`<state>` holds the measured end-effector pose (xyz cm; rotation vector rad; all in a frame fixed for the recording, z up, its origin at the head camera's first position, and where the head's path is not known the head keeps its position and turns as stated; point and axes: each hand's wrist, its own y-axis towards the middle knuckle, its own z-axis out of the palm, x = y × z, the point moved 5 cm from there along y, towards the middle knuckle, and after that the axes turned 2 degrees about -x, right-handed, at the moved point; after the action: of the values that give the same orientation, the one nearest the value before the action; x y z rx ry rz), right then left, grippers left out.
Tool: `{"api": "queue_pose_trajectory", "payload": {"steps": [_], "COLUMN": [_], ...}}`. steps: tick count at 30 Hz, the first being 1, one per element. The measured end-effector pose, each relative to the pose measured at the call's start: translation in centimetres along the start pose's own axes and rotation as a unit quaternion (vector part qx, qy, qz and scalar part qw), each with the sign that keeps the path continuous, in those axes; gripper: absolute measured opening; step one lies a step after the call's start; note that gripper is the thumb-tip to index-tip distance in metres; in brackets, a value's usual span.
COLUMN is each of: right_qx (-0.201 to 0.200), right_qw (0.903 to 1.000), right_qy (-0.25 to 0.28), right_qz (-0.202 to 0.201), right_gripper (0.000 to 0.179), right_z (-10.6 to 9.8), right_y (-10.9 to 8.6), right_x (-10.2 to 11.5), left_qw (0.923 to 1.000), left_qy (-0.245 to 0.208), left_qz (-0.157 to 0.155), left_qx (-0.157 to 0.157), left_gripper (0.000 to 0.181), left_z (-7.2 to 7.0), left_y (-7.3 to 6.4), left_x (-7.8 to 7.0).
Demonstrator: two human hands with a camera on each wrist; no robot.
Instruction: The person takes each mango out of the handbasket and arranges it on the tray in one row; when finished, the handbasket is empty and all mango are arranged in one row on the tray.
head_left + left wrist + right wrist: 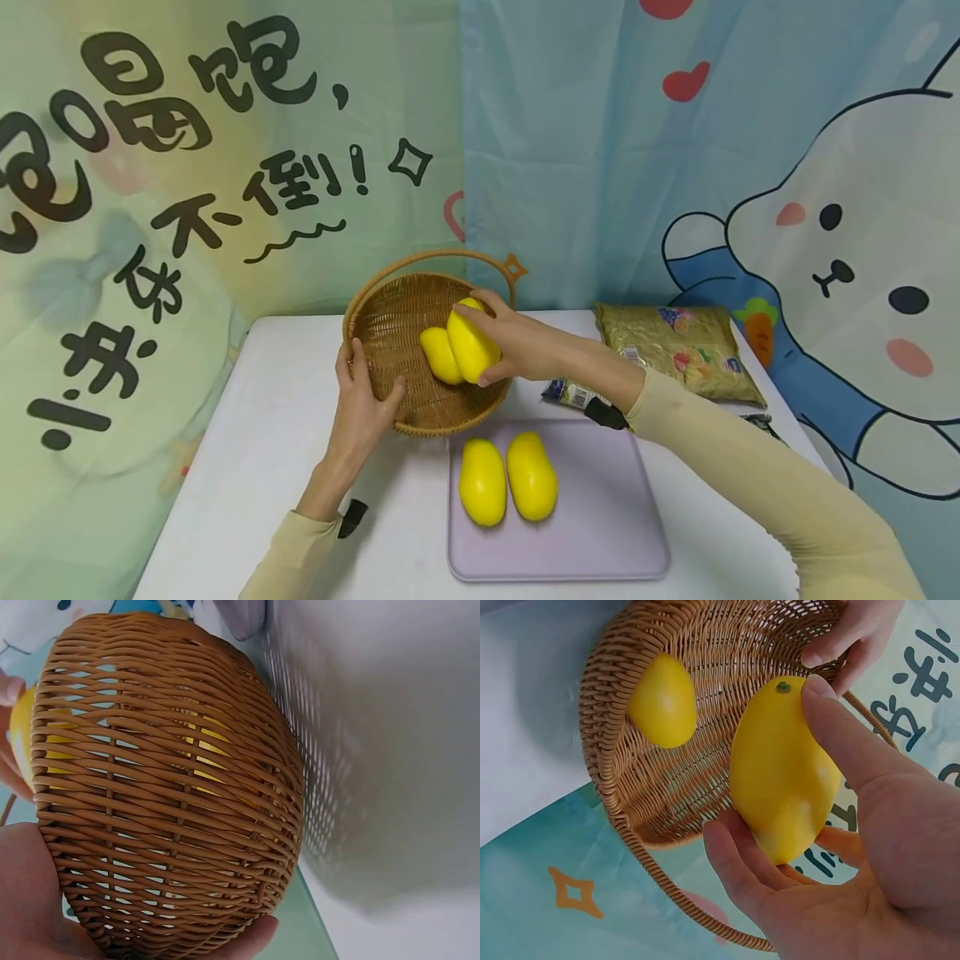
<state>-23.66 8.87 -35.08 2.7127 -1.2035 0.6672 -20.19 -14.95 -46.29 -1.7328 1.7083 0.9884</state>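
My right hand [521, 337] holds a yellow mango [472, 348] over the wicker basket [390, 333], with fingers and thumb on opposite sides. The right wrist view shows a small green stem spot at one end of this held mango [784, 769]. Inside the basket lies another mango [438, 355], seen as a yellow patch through the weave in the left wrist view. My left hand [362, 408] grips the basket's left side, its thumb toward the inside; the basket is tilted with its mouth facing me. Two mangoes, a left one [483, 482] and a right one [532, 477], lie side by side on a pale purple tray [600, 517].
A gold printed bag [675, 350] lies at the table's back right, with a darker packet [567, 393] partly behind my right forearm. The basket's arched handle [442, 253] rises at the back. A printed curtain [540, 167] hangs behind the white table [285, 433].
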Motion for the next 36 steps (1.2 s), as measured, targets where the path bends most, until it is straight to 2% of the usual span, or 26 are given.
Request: {"api": "queue_pose_trajectory", "payload": {"steps": [4,10,17,22,32,36], "right_qx": [0.002,0.002,-0.025,-0.029,-0.04,-0.033], "right_qw": [1.0,0.9992,0.9988,0.9978,0.9969,0.9963], "right_qy": [0.004,0.03,0.019,0.027,0.023,0.02], "right_qz": [0.002,0.027,0.038,0.053,0.064,0.078], "right_gripper": [0.102,0.104,0.103,0.1,0.099,0.099], "right_z": [0.1,0.2,0.0,0.1,2.2,3.2], "right_y": [-1.3,-3.6,-6.1,-8.1,-11.6,-12.5], "right_x": [0.0,-0.4,-1.9,-3.0,-5.1,-5.8], "left_qw": [1.0,1.0,0.9999,0.9999,0.9999,0.9999], "left_qy": [-0.004,-0.008,-0.009,-0.006,-0.011,-0.012], "left_qz": [-0.002,0.0,-0.007,-0.008,-0.01,-0.007], "left_qx": [0.0,0.0,0.004,0.006,0.004,0.003], "left_gripper": [0.098,0.098,0.098,0.098,0.098,0.098], "left_z": [0.0,0.0,0.0,0.1,0.1,0.1], "left_y": [0.0,0.1,0.1,0.1,0.0,0.1], "left_x": [0.1,0.1,0.1,0.3,0.3,0.2]}}
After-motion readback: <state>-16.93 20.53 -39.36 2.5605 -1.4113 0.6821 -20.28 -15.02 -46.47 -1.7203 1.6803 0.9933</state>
